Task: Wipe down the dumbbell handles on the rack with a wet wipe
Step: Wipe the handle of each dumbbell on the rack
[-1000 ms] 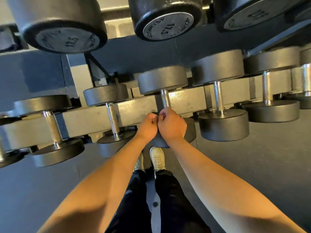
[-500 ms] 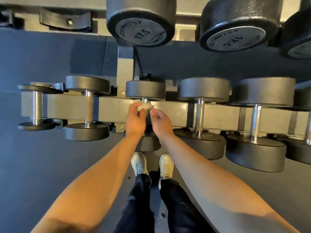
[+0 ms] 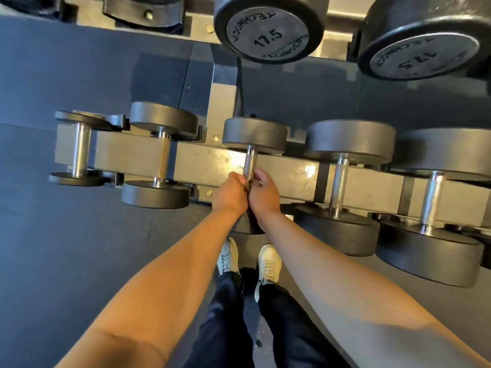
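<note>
A knurled steel dumbbell handle [image 3: 250, 162] stands between two black rubber heads on the grey rack beam [image 3: 204, 166]. Its far head [image 3: 255, 135] shows fully, while my hands and wrists mostly cover the near head. My left hand [image 3: 229, 193] and my right hand [image 3: 264, 192] meet at the handle's lower half, fingers curled round it from either side. No wet wipe shows; any wipe is hidden inside my hands.
Two smaller dumbbells [image 3: 162, 155] [image 3: 79, 150] lie left on the same beam, and bigger ones [image 3: 340, 179] [image 3: 431, 197] sit to the right. Dumbbells marked 17.5 [image 3: 268, 30] [image 3: 425, 57] overhang from the upper tier. My white shoes [image 3: 228, 257] stand on the dark floor below.
Both hands slid down the handle from just under the far head toward the near head. The white wipe seen between my fingers half a second ago is now out of sight.
</note>
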Demonstrator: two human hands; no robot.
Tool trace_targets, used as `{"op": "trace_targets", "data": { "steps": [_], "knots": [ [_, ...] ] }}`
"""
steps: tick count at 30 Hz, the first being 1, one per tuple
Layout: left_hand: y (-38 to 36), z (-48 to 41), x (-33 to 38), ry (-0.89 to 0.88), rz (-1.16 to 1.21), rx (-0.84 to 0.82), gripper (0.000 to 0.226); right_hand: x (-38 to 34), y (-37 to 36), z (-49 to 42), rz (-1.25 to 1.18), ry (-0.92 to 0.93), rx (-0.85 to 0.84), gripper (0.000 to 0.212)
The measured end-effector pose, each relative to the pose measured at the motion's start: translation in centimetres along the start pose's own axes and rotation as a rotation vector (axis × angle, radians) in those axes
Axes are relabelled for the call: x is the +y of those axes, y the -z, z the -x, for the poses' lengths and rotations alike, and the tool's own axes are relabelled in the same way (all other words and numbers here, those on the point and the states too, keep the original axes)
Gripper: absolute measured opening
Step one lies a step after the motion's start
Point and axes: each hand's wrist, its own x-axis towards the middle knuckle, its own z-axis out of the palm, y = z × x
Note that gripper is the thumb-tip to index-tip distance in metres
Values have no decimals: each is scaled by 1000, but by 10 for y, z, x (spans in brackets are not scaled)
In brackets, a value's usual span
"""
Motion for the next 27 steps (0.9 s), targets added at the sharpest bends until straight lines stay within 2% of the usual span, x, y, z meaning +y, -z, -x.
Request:
{"op": "trace_targets", "data": {
  "steps": [2,4,8,10,12,15,20,23,25,27],
  "knots": [
    [1,2,-6,13,-100,-40,20,3,-4,3,48,3,39,35],
    [1,2,-8,20,-82,-58,16,5,-4,7,91,32,65,33],
    [2,2,-3,-45,157,78,10,12,1,8,125,91,73,29],
    [2,-2,6,-78,309,141,17,12,4,4,81,54,74,31],
    [0,-8,15,-90,356,141,24,11,6,0,36,9,76,34],
    [-6,-8,13,-84,250,113,27,11,9,-6,-21,-34,58,33],
    [-3,2,-4,10,23,40,25,9,8,-7,60,-45,9,34],
    [3,0,-9,0,-83,-14,23,5,9,-7,78,-78,-29,36],
    [2,2,-11,-2,-50,12,20,5,12,-7,69,-66,-41,37],
    [-1,3,-6,14,93,108,19,6,14,-7,42,-60,-45,35]
  ]
}}
